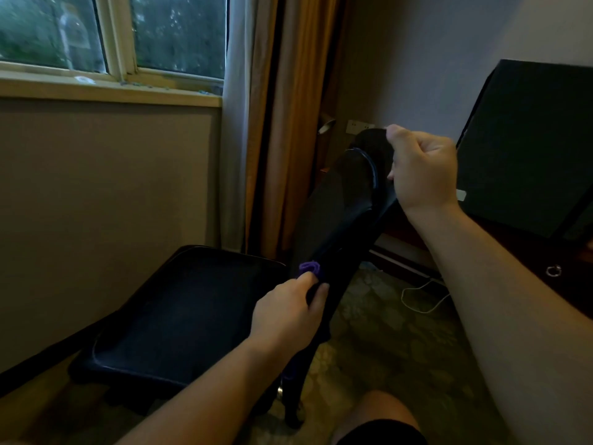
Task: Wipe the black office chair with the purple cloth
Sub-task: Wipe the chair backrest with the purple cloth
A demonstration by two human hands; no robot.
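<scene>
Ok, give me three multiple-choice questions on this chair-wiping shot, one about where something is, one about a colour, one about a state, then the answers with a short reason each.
1. Where is the right hand?
A. Flat on the seat
B. Gripping the top of the chair back
C. On the window sill

2. What colour is the cloth?
A. Purple
B. White
C. Yellow

3. What is the left hand doing?
A. Hanging open, away from the chair
B. Closed around the cloth, against the edge of the chair back
C. Resting on the floor

Answers:
1 B, its fingers are wrapped over the upper end of the black office chair.
2 A, a purple fold sticks out above the fingers.
3 B, the fingers curl round the cloth at the lower edge of the back, just beside the seat.
</scene>
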